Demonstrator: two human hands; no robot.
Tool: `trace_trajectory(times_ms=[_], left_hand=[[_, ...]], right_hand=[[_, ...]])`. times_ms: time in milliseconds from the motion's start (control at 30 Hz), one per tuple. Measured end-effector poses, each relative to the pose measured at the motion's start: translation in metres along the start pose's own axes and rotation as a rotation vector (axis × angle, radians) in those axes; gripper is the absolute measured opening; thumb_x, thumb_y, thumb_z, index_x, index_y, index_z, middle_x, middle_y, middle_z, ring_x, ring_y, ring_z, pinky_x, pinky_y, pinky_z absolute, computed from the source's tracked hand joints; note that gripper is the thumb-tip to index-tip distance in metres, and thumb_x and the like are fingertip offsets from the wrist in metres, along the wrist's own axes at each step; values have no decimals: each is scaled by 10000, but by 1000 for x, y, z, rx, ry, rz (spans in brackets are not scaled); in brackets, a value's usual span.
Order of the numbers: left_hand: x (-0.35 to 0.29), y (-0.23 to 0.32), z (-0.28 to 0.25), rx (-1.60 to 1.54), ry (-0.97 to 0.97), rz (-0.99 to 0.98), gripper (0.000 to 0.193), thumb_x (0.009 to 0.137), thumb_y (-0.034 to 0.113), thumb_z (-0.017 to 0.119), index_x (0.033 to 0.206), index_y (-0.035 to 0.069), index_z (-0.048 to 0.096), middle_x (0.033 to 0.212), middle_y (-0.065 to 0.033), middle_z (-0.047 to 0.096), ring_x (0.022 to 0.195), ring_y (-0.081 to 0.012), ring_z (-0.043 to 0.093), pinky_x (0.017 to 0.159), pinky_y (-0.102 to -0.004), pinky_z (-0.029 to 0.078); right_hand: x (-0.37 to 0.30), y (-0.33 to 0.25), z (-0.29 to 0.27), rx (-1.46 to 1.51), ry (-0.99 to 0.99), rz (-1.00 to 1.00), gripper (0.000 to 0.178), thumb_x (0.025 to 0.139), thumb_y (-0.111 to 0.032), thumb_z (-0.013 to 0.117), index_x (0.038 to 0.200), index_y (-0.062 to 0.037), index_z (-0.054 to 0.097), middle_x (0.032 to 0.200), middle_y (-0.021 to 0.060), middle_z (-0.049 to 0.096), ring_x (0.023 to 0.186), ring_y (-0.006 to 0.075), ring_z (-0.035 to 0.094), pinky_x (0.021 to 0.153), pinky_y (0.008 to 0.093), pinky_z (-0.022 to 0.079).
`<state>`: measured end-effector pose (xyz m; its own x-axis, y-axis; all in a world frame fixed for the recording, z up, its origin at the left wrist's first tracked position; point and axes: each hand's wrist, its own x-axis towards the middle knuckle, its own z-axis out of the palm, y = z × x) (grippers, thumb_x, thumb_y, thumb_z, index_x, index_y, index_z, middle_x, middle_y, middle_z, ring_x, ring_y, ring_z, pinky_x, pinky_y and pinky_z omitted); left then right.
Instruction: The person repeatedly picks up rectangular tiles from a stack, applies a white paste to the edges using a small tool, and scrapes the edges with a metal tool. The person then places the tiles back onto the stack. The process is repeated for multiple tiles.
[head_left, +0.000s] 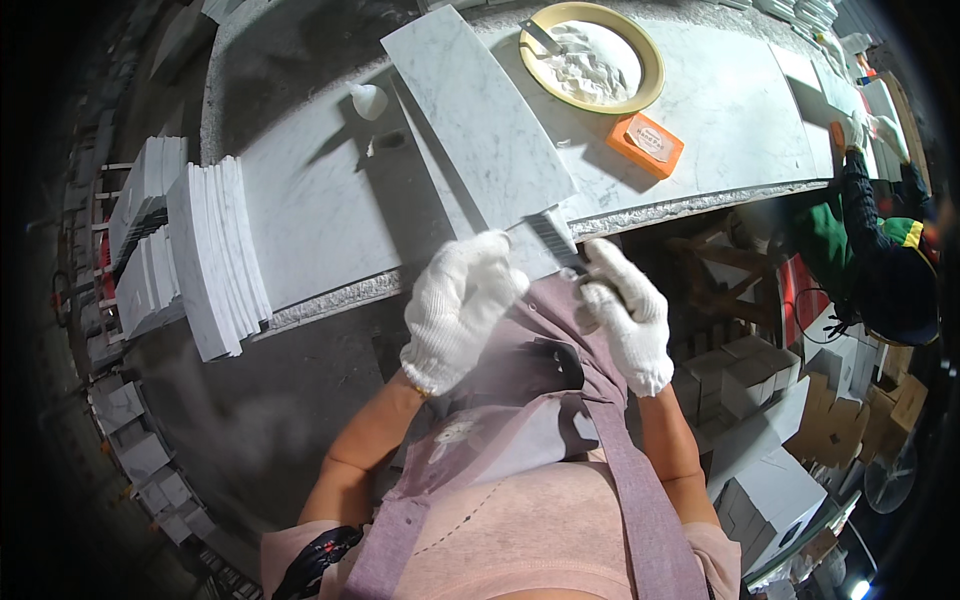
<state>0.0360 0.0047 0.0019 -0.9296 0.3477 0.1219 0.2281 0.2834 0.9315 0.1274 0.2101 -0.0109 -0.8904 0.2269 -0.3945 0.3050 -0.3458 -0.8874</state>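
My left hand (465,305), in a white knit glove, is by the near end of a long white marble slab (478,115). Its fingers are bent beside a pale marble piece (527,250), but what they grip is hidden. My right hand (628,315), gloved alike, has its fingers curled in toward the same piece. A small dark thing shows at its fingertips, too unclear to name. Between the hands, a grey striped strip (552,238) runs along the piece's right side. The long slab rests at a slant on another slab (437,165).
A yellow-rimmed bowl (655,70) of white powder with a flat metal tool (540,36) stands on the marble worktop (740,110). Next to it lies an orange box (645,146). Stacked tiles (220,255) stand at left. A co-worker (880,260) works at far right, near cardboard boxes (830,425).
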Motion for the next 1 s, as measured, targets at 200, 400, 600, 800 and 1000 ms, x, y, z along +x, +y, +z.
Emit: trace_trajectory(times_ms=[200,400,600,800,1000], left_hand=[[3,24,-5,-101,-281,-567,319,997,316,788,886,26,711,839,-29,717,777,-84,641,681,-283,516],[20,29,-19,273,-618,-350,181,929,242,761,929,61,776,855,-168,718,739,-327,712,719,-402,577],[33,-11,-55,357,-289,-69,288,934,166,756,1199,57,735,1170,-149,750,1063,-313,732,942,-406,581],[97,-95,-89,873,165,-79,440,950,259,776,1350,106,672,1354,-128,677,1265,-326,635,1095,-452,501],[137,-143,-77,1244,199,-50,383,950,308,743,1299,167,674,1276,-57,699,1229,-295,645,1042,-471,509]], right_hand=[[-1,2,19,-550,-212,-471,633,886,60,773,1489,-44,612,1081,124,745,912,191,725,870,322,581],[-10,-6,17,-753,-194,-351,556,875,-33,788,1411,-133,680,1090,136,752,992,333,729,847,393,591],[-4,1,-12,-814,-52,-388,291,902,88,718,1181,6,722,921,97,676,745,155,684,635,296,545],[-6,11,-26,-560,23,-273,181,1007,32,668,1184,37,700,1011,48,641,805,83,660,682,233,560],[-16,13,-18,-389,83,-21,225,968,-112,714,1176,-34,754,1030,95,678,902,186,688,827,334,550]])
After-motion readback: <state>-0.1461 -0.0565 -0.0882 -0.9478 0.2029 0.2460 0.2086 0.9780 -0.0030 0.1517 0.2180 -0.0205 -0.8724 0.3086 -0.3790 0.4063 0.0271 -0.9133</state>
